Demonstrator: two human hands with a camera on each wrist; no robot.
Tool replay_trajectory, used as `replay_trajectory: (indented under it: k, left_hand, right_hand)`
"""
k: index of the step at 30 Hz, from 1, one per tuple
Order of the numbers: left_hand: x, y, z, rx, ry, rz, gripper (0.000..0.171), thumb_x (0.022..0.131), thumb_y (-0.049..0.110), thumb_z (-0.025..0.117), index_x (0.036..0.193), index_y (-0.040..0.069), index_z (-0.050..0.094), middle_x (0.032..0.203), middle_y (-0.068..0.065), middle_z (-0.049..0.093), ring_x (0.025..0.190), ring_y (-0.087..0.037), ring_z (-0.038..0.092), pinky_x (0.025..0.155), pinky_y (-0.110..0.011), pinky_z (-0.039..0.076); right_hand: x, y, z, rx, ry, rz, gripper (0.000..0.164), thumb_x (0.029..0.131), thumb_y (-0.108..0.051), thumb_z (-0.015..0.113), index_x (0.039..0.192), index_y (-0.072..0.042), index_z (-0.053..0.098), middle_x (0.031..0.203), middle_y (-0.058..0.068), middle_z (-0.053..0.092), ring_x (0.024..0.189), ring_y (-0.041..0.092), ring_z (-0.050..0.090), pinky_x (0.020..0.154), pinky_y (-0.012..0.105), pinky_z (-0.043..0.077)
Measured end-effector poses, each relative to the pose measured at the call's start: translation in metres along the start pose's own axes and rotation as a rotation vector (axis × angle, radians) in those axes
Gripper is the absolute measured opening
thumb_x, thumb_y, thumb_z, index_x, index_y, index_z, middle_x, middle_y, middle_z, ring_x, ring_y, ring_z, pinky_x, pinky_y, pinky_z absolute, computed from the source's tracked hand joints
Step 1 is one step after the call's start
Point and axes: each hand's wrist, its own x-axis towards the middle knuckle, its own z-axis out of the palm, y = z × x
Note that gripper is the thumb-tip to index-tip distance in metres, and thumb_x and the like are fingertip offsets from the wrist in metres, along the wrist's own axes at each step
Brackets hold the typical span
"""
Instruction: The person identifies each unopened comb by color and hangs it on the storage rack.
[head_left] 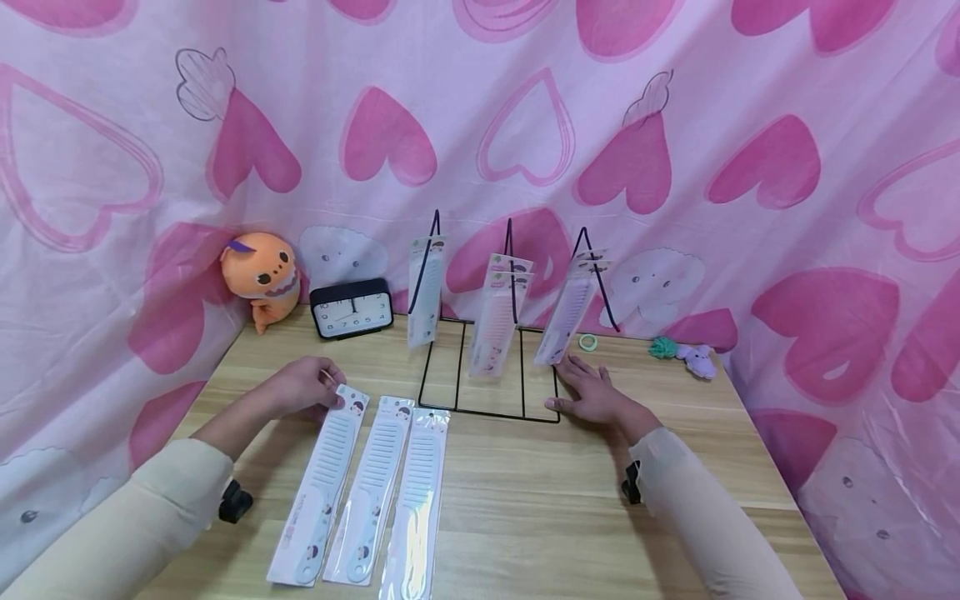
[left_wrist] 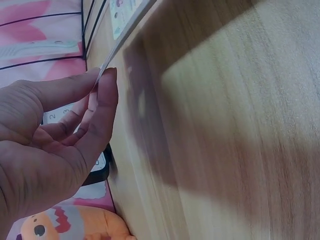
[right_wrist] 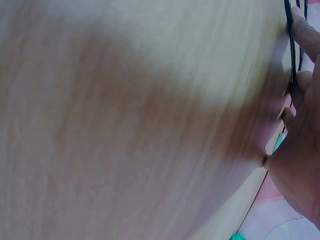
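Thumb and fingers of my left hand [head_left: 307,385] pinch the top end of a packaged pale comb [head_left: 321,483], the leftmost of three in a row. In the left wrist view that comb pack [left_wrist: 124,41] is seen edge-on, its pinched end raised off the table. A second comb [head_left: 372,483] and a third comb [head_left: 417,500] lie beside it in clear packs. My right hand [head_left: 596,396] rests with extended fingers at the right side of the black wire rack [head_left: 491,412]; in the right wrist view its fingers touch the wire [right_wrist: 292,47].
Packaged combs hang on the rack's three hooks: on the left hook [head_left: 426,292], middle hook [head_left: 497,325] and right hook [head_left: 570,312]. Behind stand a black clock [head_left: 352,308] and an orange plush toy [head_left: 262,275]. A small ring [head_left: 588,342], green item [head_left: 663,347] and purple item [head_left: 699,362] lie at right.
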Motion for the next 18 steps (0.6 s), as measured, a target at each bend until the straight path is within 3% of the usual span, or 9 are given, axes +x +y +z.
replay_trajectory:
  k: [12, 18]
  left_hand:
    - [-0.010, 0.011, -0.008, -0.059, 0.053, 0.095, 0.043, 0.097, 0.005, 0.080, 0.132, -0.007, 0.059, 0.108, -0.014, 0.068, 0.086, -0.020, 0.069, 0.078, -0.041, 0.068]
    - [-0.018, 0.020, -0.012, -0.099, 0.049, 0.103, 0.045, 0.098, 0.007, 0.081, 0.134, -0.004, 0.057, 0.108, -0.013, 0.070, 0.085, -0.021, 0.070, 0.078, -0.042, 0.069]
  right_hand:
    - [-0.002, -0.001, 0.000, 0.001, 0.012, -0.007, 0.099, 0.106, -0.061, 0.066, 0.177, -0.015, 0.015, 0.187, 0.015, 0.007, 0.174, 0.042, 0.001, 0.134, 0.078, -0.011]
    - [-0.003, -0.001, 0.000, 0.002, 0.013, -0.008, 0.099, 0.106, -0.060, 0.066, 0.177, -0.015, 0.015, 0.187, 0.015, 0.006, 0.174, 0.042, 0.000, 0.133, 0.079, -0.011]
